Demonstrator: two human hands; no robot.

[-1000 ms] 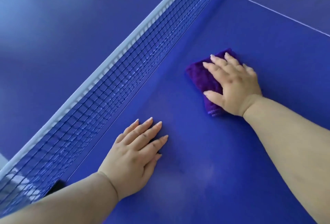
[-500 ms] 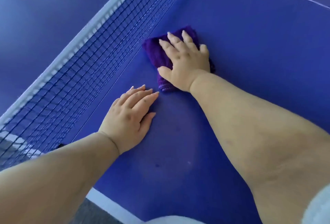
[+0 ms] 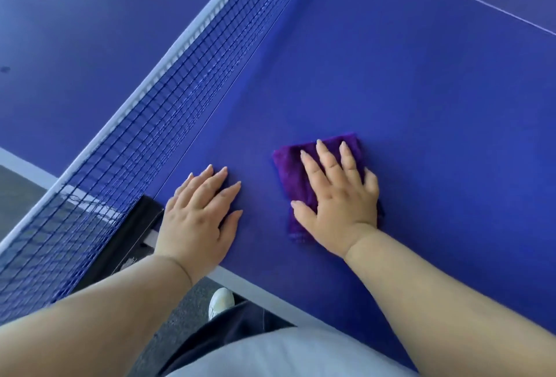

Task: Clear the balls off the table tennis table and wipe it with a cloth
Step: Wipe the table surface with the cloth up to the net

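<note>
cloth (image 3: 296, 172) on table (image 3: 421, 106), under right hand (image 3: 340, 205); left hand (image 3: 198, 217) left of it, beside net (image 3: 180, 100)

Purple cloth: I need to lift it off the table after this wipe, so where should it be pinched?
The purple cloth lies flat and folded under the right hand. Its bare left edge, facing the left hand, is probably best: pinch thumb over fingers from that side, or curl the pressing fingers to gather it from above.

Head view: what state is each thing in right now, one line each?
Cloth: folded, flat on the table, under the right hand.
Right hand: fingers straight, pressing the cloth.
Left hand: flat on bare table, beside the net.
Net: up, taut.
Table: no balls in view.
</note>
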